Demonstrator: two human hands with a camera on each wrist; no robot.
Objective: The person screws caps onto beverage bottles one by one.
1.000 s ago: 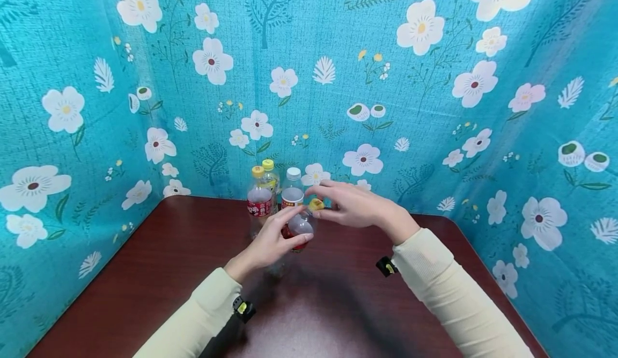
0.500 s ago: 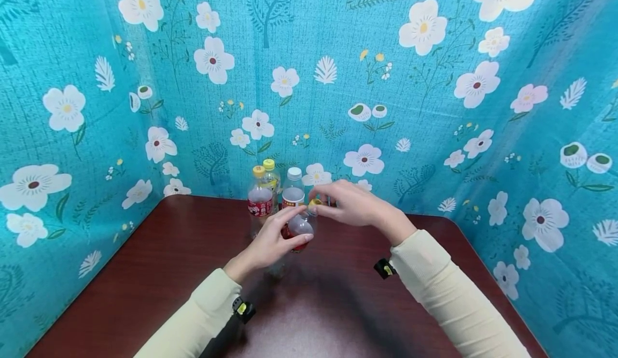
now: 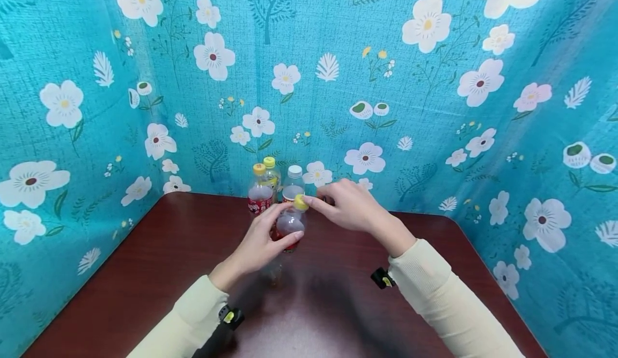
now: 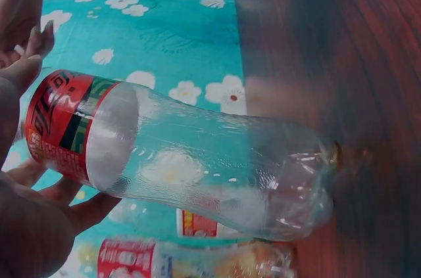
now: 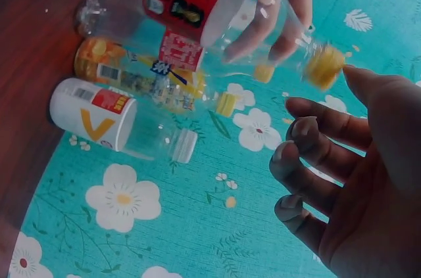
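Note:
My left hand (image 3: 258, 242) grips a clear plastic soda bottle (image 4: 197, 153) around its red label, thumb on the near side. The bottle looks drained and leans slightly, its base lower and toward me in the head view. On its neck sits a yellow cap (image 5: 324, 68). My right hand (image 3: 351, 207) is beside the cap, with the thumb tip (image 5: 355, 77) right at the cap's side. The other right fingers (image 5: 306, 127) are loosely bent, apart from the cap and holding nothing.
Behind the held bottle stand a red-labelled bottle with an orange-yellow cap (image 3: 259, 169), a yellow-capped bottle (image 5: 131, 74) and a white-capped bottle (image 5: 99, 115). The dark red-brown tabletop (image 3: 193, 240) meets a blue floral curtain (image 3: 309, 95) at the back and sides.
The capped end of the bottle has swung left and stands more upright. My right fingers, earlier around the cap, have come away from it, leaving the thumb at its side.

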